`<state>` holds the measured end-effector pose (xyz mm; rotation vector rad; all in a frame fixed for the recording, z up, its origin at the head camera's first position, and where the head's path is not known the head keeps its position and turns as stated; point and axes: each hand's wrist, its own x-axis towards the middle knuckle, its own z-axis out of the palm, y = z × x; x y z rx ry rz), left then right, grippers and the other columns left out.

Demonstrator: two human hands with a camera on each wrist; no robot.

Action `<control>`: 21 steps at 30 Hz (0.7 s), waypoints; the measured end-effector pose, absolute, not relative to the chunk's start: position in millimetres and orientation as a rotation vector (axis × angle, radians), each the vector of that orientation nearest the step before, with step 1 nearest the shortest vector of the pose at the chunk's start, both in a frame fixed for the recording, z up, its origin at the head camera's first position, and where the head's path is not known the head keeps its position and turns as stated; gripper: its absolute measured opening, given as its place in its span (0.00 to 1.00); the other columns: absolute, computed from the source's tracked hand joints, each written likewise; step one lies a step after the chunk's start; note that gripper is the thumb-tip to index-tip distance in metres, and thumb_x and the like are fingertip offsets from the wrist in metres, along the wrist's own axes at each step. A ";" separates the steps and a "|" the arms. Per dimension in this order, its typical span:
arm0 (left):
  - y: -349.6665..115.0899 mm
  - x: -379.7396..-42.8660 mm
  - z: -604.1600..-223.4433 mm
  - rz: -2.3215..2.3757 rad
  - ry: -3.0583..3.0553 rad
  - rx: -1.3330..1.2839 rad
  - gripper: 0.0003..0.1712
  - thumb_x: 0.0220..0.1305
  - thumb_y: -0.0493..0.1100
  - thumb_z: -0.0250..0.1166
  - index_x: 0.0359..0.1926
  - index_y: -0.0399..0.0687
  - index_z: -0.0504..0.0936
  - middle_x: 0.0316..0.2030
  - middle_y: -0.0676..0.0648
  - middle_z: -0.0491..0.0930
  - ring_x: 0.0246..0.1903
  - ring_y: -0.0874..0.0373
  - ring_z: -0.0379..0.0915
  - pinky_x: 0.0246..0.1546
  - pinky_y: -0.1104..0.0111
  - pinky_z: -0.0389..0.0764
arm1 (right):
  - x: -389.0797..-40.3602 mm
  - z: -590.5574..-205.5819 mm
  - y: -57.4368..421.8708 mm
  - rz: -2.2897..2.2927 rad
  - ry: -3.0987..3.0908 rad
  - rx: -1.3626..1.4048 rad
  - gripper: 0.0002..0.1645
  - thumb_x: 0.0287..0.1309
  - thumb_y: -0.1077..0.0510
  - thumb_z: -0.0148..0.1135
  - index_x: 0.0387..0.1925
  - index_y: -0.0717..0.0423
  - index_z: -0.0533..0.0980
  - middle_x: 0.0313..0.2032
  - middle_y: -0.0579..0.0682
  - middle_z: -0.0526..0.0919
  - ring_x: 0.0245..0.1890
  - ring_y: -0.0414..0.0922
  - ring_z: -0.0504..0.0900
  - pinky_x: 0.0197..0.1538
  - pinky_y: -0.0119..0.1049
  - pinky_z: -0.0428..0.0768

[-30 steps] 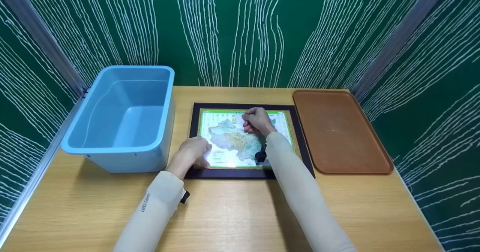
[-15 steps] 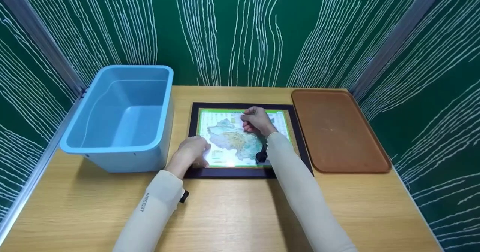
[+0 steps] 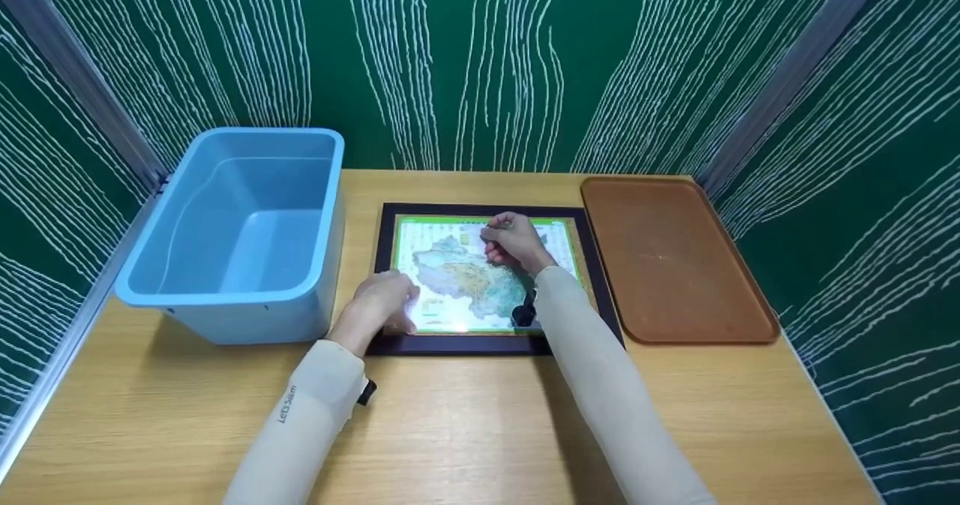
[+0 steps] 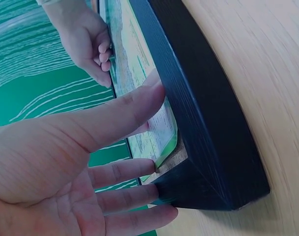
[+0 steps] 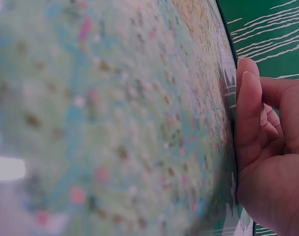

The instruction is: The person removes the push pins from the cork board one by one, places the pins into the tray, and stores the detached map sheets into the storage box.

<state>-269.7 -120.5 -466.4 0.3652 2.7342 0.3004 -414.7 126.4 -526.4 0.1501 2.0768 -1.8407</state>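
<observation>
A colourful map sheet (image 3: 457,272) with a green border lies inside a dark frame (image 3: 480,346), over a brown backing. My left hand (image 3: 382,297) rests at the frame's left side. In the left wrist view its thumb (image 4: 134,105) lies against the map by the frame's inner edge, and its fingers (image 4: 134,199) reach loosely towards the corner. Over the map's upper middle, my right hand (image 3: 517,239) has thumb and forefinger together and the other fingers curled. No object shows between them; the right wrist view hides the tips behind the hand (image 5: 274,152).
A deep blue bin (image 3: 240,296) stands left of the frame. Close to its right side lies a flat brown tray (image 3: 675,265). All rest on a wooden table (image 3: 457,430), with green, white-streaked walls (image 3: 517,62) behind and at the sides.
Both hands stay in nearly the same places on the map and frame. The head view has shifted very slightly.
</observation>
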 end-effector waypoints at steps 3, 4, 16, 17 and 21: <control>-120.1 -269.8 -465.4 0.297 2.729 0.374 0.32 0.53 0.46 0.81 0.60 0.44 0.84 0.54 0.39 0.79 0.50 0.48 0.74 0.56 0.56 0.75 | -412.3 -525.1 128.2 -1.859 2.057 0.151 0.16 0.68 0.59 0.65 0.53 0.56 0.72 0.25 0.53 0.82 0.16 0.41 0.78 0.20 0.32 0.79; -120.1 -269.9 -465.2 0.285 2.728 0.385 0.31 0.53 0.46 0.81 0.59 0.44 0.84 0.53 0.39 0.80 0.49 0.48 0.73 0.55 0.56 0.75 | -411.0 -524.8 128.7 -1.868 2.051 0.145 0.16 0.68 0.59 0.65 0.53 0.57 0.72 0.25 0.53 0.82 0.16 0.41 0.78 0.20 0.32 0.79; -120.0 -271.9 -467.3 0.186 2.715 0.443 0.27 0.54 0.50 0.80 0.53 0.43 0.86 0.46 0.41 0.81 0.45 0.48 0.73 0.51 0.55 0.77 | -400.0 -512.0 134.6 -1.770 2.121 -0.058 0.18 0.69 0.55 0.65 0.55 0.56 0.73 0.27 0.54 0.84 0.18 0.44 0.80 0.23 0.36 0.81; -119.8 -271.9 -467.5 0.197 2.714 0.433 0.29 0.54 0.50 0.80 0.55 0.43 0.85 0.48 0.40 0.81 0.47 0.48 0.74 0.52 0.55 0.77 | -399.3 -508.8 136.0 -1.749 2.142 -0.076 0.18 0.69 0.54 0.65 0.55 0.56 0.73 0.28 0.54 0.84 0.18 0.44 0.80 0.23 0.35 0.80; -119.6 -272.1 -466.9 0.222 2.706 0.408 0.32 0.55 0.49 0.79 0.59 0.43 0.83 0.53 0.40 0.80 0.51 0.47 0.74 0.55 0.55 0.75 | -396.4 -496.6 144.8 -1.689 2.190 -0.141 0.16 0.69 0.54 0.65 0.53 0.56 0.74 0.27 0.55 0.83 0.18 0.45 0.80 0.23 0.35 0.80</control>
